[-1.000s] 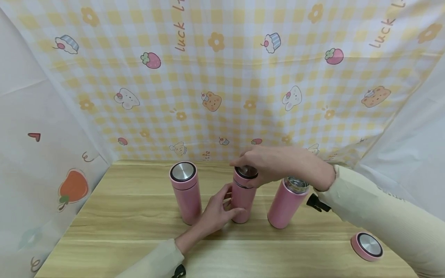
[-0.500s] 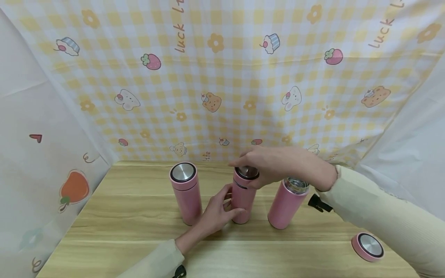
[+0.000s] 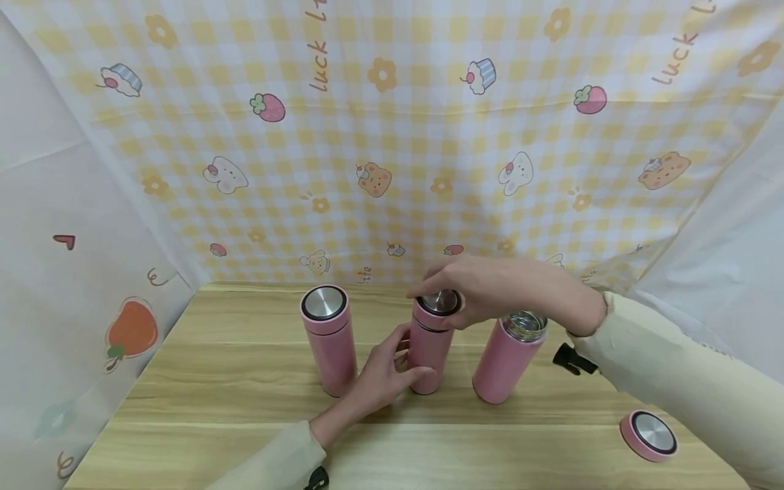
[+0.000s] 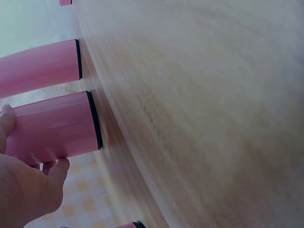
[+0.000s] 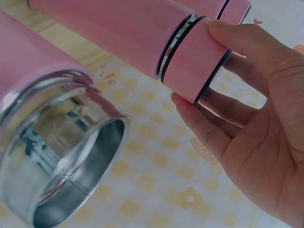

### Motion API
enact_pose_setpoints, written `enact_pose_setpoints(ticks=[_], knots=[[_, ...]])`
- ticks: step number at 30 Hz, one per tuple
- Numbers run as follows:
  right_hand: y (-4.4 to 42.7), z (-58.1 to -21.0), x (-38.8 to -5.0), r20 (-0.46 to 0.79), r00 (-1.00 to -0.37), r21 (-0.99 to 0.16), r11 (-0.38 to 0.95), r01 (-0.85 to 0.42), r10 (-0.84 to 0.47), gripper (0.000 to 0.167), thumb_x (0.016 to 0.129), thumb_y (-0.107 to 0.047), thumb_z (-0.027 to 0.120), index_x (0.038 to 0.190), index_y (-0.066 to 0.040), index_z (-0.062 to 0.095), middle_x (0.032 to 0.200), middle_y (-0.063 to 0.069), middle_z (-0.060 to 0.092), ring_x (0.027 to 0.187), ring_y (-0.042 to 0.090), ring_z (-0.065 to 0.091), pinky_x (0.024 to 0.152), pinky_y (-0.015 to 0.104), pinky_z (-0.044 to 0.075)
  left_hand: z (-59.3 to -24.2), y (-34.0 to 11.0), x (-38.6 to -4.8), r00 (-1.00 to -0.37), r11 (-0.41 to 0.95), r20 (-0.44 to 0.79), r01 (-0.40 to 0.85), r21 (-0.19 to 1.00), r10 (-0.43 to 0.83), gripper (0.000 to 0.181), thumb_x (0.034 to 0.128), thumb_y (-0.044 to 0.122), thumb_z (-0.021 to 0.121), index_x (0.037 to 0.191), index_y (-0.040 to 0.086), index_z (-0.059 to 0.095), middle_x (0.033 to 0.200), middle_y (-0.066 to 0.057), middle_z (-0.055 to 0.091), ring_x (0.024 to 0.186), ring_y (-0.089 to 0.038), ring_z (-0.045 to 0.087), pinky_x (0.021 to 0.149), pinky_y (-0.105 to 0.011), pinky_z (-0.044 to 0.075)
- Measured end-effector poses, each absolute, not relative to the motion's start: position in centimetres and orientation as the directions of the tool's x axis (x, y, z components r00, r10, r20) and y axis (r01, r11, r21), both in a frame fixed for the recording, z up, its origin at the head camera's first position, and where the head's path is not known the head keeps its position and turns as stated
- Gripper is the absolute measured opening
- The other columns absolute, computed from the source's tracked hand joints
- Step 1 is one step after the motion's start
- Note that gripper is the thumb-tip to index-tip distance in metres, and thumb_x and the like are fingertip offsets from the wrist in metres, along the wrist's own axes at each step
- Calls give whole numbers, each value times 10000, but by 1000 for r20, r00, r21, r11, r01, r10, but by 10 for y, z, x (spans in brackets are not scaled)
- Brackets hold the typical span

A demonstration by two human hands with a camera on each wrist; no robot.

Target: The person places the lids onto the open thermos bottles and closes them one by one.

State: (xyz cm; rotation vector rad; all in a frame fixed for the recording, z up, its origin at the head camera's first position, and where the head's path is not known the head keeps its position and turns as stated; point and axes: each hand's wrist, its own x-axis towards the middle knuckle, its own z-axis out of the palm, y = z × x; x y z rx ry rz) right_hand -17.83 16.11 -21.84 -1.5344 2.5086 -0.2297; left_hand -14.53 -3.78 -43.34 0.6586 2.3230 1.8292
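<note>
In the head view, a pink thermos (image 3: 429,357) stands upright in the middle of the table, its lower body held by my left hand (image 3: 381,378). The left wrist view shows that thumb and fingers on either side of the thermos body (image 4: 52,128). From above, my right hand (image 3: 490,289) grips the rim of its lid (image 3: 436,314), which is pink with a silver top. A strip of shiny neck shows between the lid (image 5: 192,59) and the body in the right wrist view. The right palm is hidden in the head view.
Left of it stands another lidded pink thermos (image 3: 332,354). To the right is a lidless pink thermos (image 3: 505,361) with its metal neck (image 5: 61,142) bare, below the right wrist. A loose lid (image 3: 648,435) lies at the table's front right. A patterned cloth (image 3: 392,136) hangs behind.
My right hand has shifted slightly right, and the lid in it sits a little farther right over the thermos. The left hand keeps its hold in the same place.
</note>
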Motion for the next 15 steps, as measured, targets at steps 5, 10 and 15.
enact_pose_setpoints(ticks=[5, 10, 15], knots=[[159, -216, -179, -105, -443, -207, 456, -866, -890, 531, 869, -108, 801, 1373, -64, 641, 1293, 87, 631, 969, 129, 626, 774, 244, 542, -434, -37, -146, -899, 181, 178, 268, 946, 401, 686, 913, 115, 787, 1496, 114, 426, 1456, -68, 509, 1307, -243, 509, 1064, -407, 458], [156, -214, -178, -127, -454, -185, 470, -863, -882, 524, 872, -115, 795, 1373, -72, 645, 1266, 87, 642, 978, 142, 616, 756, 243, 536, -436, -38, -147, -899, 169, 181, 266, 949, 399, 700, 907, 118, 796, 1499, 130, 424, 1454, -54, 509, 1305, -232, 509, 1061, -400, 460], [154, -212, -177, -138, -452, -166, 471, -867, -881, 503, 883, -134, 793, 1361, -69, 653, 1265, 91, 649, 1021, 157, 621, 772, 249, 535, -434, -37, -146, -903, 180, 174, 261, 948, 393, 676, 915, 93, 782, 1491, 101, 429, 1446, -81, 514, 1304, -257, 510, 1066, -426, 455]])
